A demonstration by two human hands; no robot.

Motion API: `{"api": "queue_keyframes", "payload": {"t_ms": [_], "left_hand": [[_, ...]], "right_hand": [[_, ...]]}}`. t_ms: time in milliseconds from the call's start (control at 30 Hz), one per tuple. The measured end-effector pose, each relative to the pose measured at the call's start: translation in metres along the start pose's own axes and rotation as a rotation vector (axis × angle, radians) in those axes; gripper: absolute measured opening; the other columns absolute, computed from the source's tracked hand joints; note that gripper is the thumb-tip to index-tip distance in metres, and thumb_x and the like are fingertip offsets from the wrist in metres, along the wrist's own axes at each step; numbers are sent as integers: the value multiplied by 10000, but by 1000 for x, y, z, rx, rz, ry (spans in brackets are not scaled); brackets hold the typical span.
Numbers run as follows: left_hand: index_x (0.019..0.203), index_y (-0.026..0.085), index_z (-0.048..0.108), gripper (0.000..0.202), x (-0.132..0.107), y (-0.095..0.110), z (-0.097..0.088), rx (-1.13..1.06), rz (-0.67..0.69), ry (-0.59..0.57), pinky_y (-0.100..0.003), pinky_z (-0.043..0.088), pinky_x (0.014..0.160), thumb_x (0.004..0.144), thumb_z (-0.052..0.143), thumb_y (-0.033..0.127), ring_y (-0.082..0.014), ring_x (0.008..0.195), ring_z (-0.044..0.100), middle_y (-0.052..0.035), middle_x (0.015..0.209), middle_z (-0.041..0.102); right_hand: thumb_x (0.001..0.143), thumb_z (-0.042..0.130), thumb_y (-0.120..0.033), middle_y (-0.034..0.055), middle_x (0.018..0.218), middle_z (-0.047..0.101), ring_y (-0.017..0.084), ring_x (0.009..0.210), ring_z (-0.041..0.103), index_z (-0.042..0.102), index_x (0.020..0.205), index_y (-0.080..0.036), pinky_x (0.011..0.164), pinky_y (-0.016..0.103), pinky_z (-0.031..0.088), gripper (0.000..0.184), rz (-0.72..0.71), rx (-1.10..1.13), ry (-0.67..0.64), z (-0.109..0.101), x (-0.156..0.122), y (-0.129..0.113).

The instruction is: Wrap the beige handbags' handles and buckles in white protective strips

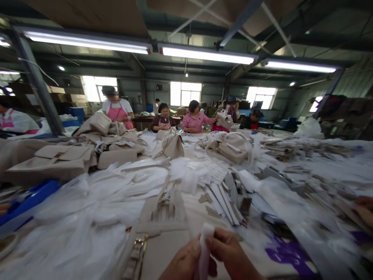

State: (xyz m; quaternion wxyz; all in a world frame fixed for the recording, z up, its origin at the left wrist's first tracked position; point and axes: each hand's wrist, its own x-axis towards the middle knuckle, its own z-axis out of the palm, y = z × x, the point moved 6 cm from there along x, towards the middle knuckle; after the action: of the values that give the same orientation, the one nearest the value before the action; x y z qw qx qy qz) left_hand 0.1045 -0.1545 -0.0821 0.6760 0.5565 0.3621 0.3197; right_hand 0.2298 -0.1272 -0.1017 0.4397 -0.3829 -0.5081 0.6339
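Observation:
Close in front of me, a folded strip of thin white packing material (pixel 205 249) stands upright between my two hands. My left hand (pixel 183 261) pinches its left side with curled fingers. From the right, my right hand (pixel 229 251) grips the same strip between thumb and fingers. Just beyond and to the left lies a beige handbag (pixel 166 243), its handles pointing away from me. A gold-coloured buckle (pixel 138 244) sits on a strap at the bag's left side. The lower parts of both hands run out of the picture's bottom edge.
Sheets of white wrapping (pixel 75 217) cover the left of the table. A tape dispenser (pixel 237 190) stands right of centre, near purple tape (pixel 287 251). More beige bags (pixel 55 159) pile up farther back. Another person's hand (pixel 364 210) shows at the right edge; several people work across the table.

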Motion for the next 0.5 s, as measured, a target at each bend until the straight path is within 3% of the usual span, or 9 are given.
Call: {"api": "queue_keyframes", "payload": {"t_ms": [67, 133, 267, 333, 433, 500], "left_hand": [[1038, 128, 719, 685, -12, 4, 2, 81, -74, -38, -304, 478, 735, 938, 311, 669, -212, 816, 622, -109, 890, 701], [944, 127, 738, 598, -21, 8, 1, 193, -153, -43, -276, 454, 737, 954, 360, 589, -191, 790, 598, -80, 859, 698], [821, 139, 725, 447, -24, 7, 7, 378, -257, -126, -234, 387, 629, 952, 408, 426, -142, 646, 503, -16, 727, 642], [780, 147, 701, 372, -22, 3, 10, 438, -292, -107, -232, 358, 586, 928, 434, 359, -136, 610, 476, 0, 680, 608], [710, 157, 638, 316, -20, -2, 12, 526, -298, -13, -235, 338, 570, 907, 452, 319, -132, 583, 454, 12, 639, 564], [691, 162, 607, 317, -20, -3, 14, 566, -266, 30, -237, 338, 570, 913, 445, 319, -132, 585, 458, 10, 637, 556]], "right_hand": [[753, 751, -535, -24, 558, 472, 95, 496, 370, 641, 711, -150, 466, 236, 248, 403, 5, 7, 115, -11, -9, -3], [724, 790, -472, -39, 564, 445, 86, 514, 341, 640, 704, -149, 479, 231, 237, 357, 20, 53, 204, -19, -17, -3], [712, 803, -397, -51, 567, 430, 73, 505, 326, 643, 711, -148, 468, 222, 209, 296, 67, 188, 254, -21, -22, 4], [724, 796, -388, -47, 578, 447, 73, 509, 336, 649, 725, -148, 468, 223, 216, 281, 80, 204, 276, -22, -23, 7], [743, 784, -443, -39, 591, 474, 84, 523, 359, 664, 779, -153, 477, 228, 252, 316, 92, 174, 254, -25, -29, 10], [717, 797, -508, -38, 602, 493, 87, 529, 377, 674, 840, -154, 486, 228, 282, 395, 128, 169, 153, -23, -35, 14]]}}
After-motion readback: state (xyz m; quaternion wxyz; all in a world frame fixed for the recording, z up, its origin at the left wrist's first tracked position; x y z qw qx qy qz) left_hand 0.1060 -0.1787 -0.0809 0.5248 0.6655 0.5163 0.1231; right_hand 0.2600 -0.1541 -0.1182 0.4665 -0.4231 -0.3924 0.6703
